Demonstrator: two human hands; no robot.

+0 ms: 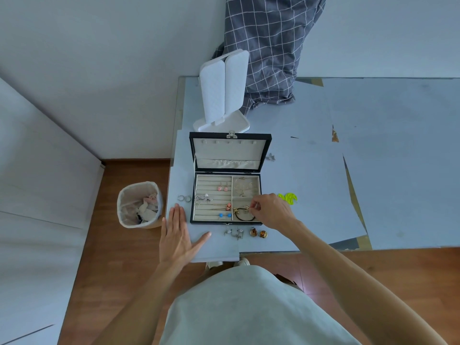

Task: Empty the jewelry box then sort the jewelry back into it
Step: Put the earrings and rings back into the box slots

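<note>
Two hands out: left hand point(177, 234) flat, fingers straight, on pale table point(311, 170) lower centre. Right hand point(271, 210) pinches small gold piece point(245, 208) in black lidded jewelry box point(225, 198), centre frame, lower-right compartment. Judged light, thin, snag-prone; take by stem, fingertips only.

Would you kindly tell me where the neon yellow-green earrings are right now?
In the head view, the neon yellow-green earrings lie on the pale table, just right of the open black jewelry box, beyond the right hand.
</note>
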